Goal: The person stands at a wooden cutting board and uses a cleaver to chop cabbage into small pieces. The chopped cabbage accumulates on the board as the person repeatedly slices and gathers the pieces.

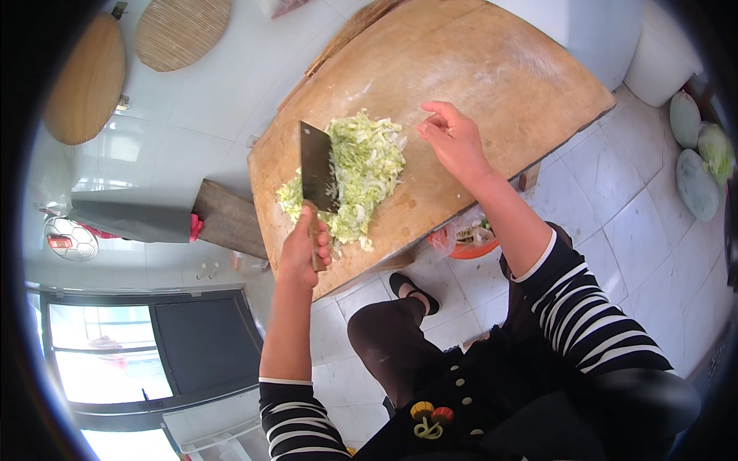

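My left hand (304, 245) grips the wooden handle of a broad cleaver (317, 167). The dark blade stands over chopped pale-green cabbage (369, 167), with small shreds stuck to its face. Most of the cabbage is heaped on one side of the blade, and a smaller part shows on the other. Whether the edge touches the board is hidden. Under it all lies a large wooden cutting board (490, 86). My right hand (452, 138) hovers beside the heap with fingers loosely curled and nothing visible in them.
An orange basin (473, 250) with a plastic bag and scraps sits on the tiled floor below the board's near edge. Wax gourds (697, 184) and a cabbage head (716, 151) lie at the far right, near a white bucket (660, 63). Round lids (181, 34) hang along the wall.
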Tool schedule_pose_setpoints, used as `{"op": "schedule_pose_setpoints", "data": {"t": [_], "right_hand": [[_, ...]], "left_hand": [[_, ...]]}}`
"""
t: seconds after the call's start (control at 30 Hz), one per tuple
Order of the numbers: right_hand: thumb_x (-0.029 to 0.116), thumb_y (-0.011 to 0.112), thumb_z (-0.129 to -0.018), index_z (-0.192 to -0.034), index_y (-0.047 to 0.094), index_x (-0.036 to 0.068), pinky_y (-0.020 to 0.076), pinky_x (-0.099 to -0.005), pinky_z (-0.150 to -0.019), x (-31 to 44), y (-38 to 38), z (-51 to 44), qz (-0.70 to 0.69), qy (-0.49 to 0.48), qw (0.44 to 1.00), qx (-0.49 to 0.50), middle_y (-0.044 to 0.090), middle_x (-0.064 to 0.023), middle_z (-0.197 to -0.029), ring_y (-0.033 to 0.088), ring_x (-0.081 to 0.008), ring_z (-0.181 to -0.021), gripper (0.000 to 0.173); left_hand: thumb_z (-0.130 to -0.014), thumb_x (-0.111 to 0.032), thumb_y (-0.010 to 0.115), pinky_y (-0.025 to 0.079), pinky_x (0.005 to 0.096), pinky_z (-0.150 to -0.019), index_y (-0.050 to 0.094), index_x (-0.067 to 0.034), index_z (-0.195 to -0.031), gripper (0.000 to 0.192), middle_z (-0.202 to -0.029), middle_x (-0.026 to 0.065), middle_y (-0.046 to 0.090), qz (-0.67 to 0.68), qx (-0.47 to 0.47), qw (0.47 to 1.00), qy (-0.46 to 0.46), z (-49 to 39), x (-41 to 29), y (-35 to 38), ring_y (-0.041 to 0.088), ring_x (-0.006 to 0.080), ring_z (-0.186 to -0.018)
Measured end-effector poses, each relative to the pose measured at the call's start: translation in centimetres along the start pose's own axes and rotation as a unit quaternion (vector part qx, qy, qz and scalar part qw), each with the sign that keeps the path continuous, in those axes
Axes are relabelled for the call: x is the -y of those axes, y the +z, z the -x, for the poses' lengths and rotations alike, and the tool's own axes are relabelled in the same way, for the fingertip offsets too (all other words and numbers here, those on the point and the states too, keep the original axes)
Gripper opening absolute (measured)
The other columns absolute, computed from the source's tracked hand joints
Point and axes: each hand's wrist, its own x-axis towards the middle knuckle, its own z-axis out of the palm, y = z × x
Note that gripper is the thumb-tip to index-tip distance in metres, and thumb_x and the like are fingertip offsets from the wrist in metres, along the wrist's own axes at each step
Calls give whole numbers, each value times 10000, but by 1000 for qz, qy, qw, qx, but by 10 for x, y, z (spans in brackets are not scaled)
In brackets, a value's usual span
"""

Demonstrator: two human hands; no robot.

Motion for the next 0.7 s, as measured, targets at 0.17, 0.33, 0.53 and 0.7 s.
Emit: {"op": "schedule_pose_setpoints", "data": {"t": [0.17, 0.33, 0.53, 0.7], "right_hand": [[70, 609, -880, -1215, 567, 6, 510, -274, -751, 5, -3, 1, 5, 3, 1000, 10, 666, -79, -906, 627, -137, -826, 343], [29, 602, -891, -1228, 551, -8, 520, -259, -773, 4, -6, -2, 12, -1, 1000, 15, 652, -72, -916, 624, -115, -848, 344], [30, 604, -890, -1226, 551, -11, 518, -261, -767, 6, -6, -3, 8, -1, 1000, 10, 651, -75, -914, 626, -121, -840, 342], [31, 608, -888, -1229, 553, -11, 516, -261, -760, 8, -9, -2, 11, 1, 1000, 12, 653, -77, -919, 625, -121, -838, 349]], "left_hand": [[-970, -549, 471, 356, 271, -409, 478, -93, -900, 461, -621, -9, 457, 21, -13, 1000, -4, 2, 11, 7, 407, 114, -449], [-973, -547, 463, 359, 272, -418, 481, -94, -892, 460, -605, -8, 439, 28, 14, 999, 9, 2, -4, 2, 402, 114, -455], [-980, -545, 443, 352, 261, -410, 478, -112, -885, 444, -602, -20, 434, -22, -13, 999, -31, -1, 5, 14, 397, 100, -453], [-971, -552, 464, 358, 269, -421, 478, -106, -886, 455, -606, -13, 439, 31, 3, 999, 24, -2, 0, -1, 396, 108, -455]]}}
